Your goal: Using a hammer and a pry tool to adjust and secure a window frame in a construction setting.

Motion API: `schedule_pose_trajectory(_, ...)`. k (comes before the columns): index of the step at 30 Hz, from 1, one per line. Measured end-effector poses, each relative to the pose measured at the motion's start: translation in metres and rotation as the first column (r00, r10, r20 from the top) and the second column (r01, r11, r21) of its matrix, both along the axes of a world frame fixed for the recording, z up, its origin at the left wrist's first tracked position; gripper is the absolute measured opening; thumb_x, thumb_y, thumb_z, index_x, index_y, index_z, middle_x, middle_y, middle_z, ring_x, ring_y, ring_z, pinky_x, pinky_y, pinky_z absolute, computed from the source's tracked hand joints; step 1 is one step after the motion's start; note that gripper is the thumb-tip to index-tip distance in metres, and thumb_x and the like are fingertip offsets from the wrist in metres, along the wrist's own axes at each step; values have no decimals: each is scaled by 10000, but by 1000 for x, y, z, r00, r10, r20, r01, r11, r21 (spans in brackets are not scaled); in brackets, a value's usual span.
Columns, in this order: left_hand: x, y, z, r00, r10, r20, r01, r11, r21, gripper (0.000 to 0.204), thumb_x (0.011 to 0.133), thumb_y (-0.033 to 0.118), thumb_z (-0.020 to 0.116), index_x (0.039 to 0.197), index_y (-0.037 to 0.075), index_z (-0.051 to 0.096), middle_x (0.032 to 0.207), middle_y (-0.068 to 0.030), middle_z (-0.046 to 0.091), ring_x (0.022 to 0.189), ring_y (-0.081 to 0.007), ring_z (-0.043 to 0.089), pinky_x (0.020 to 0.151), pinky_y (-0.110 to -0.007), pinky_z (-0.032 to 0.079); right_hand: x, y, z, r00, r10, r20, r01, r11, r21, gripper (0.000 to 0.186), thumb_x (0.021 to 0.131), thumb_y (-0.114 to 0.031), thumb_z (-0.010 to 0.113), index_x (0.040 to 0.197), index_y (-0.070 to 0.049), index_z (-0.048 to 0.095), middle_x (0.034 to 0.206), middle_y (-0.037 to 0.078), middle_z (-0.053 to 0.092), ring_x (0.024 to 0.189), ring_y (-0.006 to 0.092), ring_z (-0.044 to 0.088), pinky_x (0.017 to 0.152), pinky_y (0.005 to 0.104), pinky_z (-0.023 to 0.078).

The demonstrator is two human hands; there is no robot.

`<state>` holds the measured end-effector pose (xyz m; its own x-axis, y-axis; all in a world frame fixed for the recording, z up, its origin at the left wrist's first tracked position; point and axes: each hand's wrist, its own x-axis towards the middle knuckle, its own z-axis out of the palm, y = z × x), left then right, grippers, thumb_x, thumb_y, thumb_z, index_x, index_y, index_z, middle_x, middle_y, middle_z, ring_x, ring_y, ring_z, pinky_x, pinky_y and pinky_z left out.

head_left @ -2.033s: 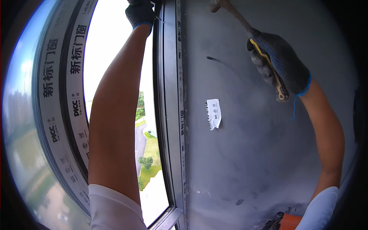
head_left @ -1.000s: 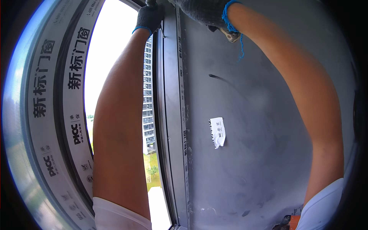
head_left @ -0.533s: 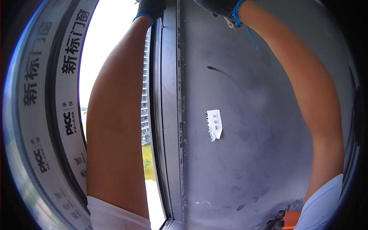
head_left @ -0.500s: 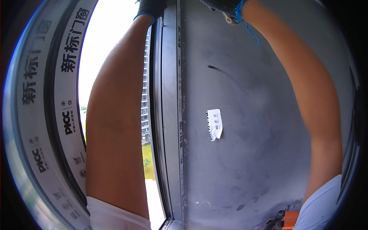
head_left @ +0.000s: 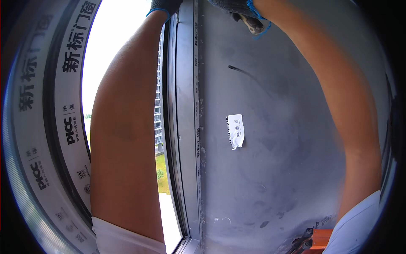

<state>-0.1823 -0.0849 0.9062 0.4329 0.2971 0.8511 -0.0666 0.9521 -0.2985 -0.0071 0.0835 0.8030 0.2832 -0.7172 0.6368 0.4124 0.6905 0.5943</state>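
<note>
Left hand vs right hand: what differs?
The left hand is at the window frame; the right hand is in front of the grey wall.
A handle juts from the right hand; none shows at the left.
A blue thread trails from the right hand; none shows on the left.
Both are dark-gloved, cut off at the top.

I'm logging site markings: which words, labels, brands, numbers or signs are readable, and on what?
Wording isn't copied here, only placed.
Inner white film strip, left: large black characters legible, smallest print not.
Outer film strip: similar print, blurred near the top.
Narrow strip on window frame: print mostly too small to read.
Torn white label, grey wall: cut-off characters; fine print too small.
</note>
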Motion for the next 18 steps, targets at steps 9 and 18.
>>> schedule_pose_trajectory(9,7,16,-17,988,56,-141,-43,994,98,329,846,18,583,1168,-42,618,1273,-486,468,714,-383,715,599,-402,611,-23,15,28,911,341,232,-338,940,-53,384,1042,-178,431,1323,71,514,662,171,676,544,249,701,463,416,562)
schedule_pose_trajectory(18,8,10,-12,750,-632,197,587,772,244,276,822,14,592,1089,-25,651,1067,-324,642,712,-357,708,638,-441,599,51,-8,-14,261,840,476,-753,486,-444,392,1055,-333,472,1096,12,655,597,103,630,463,242,635,441,431,509)
